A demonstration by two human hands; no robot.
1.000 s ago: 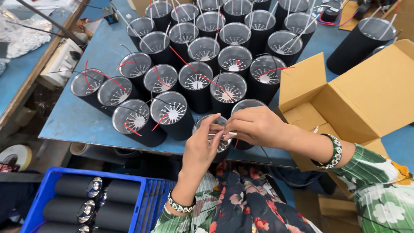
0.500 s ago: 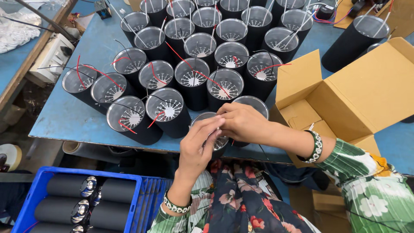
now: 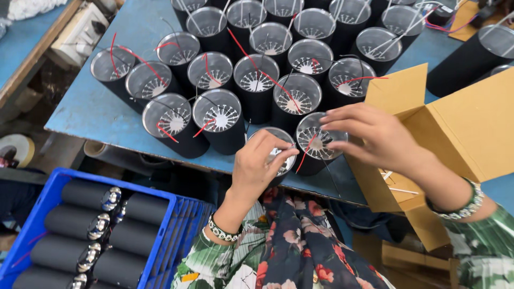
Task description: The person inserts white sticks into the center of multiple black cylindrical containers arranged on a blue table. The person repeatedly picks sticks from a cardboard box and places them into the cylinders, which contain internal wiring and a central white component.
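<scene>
Several black cylinders with shiny open tops, finned inserts and red and black wires stand upright on a blue table (image 3: 101,115). My left hand (image 3: 261,163) grips one such black cylinder (image 3: 282,160) at the table's near edge, fingers curled over its rim. My right hand (image 3: 375,134) hovers just to its right, fingers spread over another cylinder (image 3: 318,144) with a red wire (image 3: 306,152), touching its rim. Whether the right fingers pinch a wire is unclear.
An open brown cardboard box (image 3: 460,123) sits at the right, under my right forearm. A blue plastic crate (image 3: 37,225) with several black cylinders lying inside stands on the floor at lower left. A taller black cylinder (image 3: 474,56) stands at the far right.
My hands, close together over one cylinder at the table edge, have come apart: the right hand moved right over the neighbouring cylinder, the left stays on the near one.
</scene>
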